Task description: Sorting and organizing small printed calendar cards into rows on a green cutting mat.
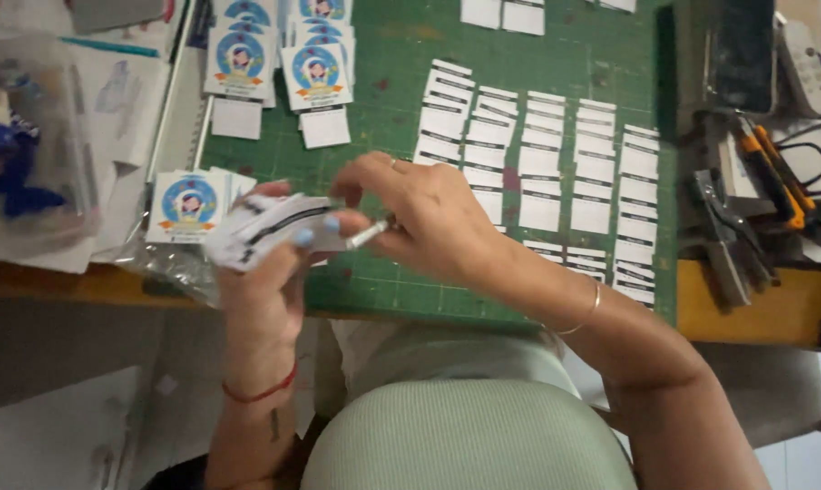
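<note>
My left hand [265, 272] grips a fanned stack of small white cards [270, 227] with black stripes, held over the near edge of a green cutting mat [383, 100]. My right hand [420, 213] is closed beside the stack, pinching one card [370, 234] edge-on at the stack's right end. The motion blurs the cards a little. Rows of similar white cards with black stripes [547, 172] lie on the mat beyond my right hand.
Round-printed blue picture cards lie in piles at the mat's top left [279, 59] and in a stack by a clear plastic bag [188, 207]. Orange-handled cutters and metal tools [764, 181] sit at the right. Papers and a clear box [29, 145] fill the left.
</note>
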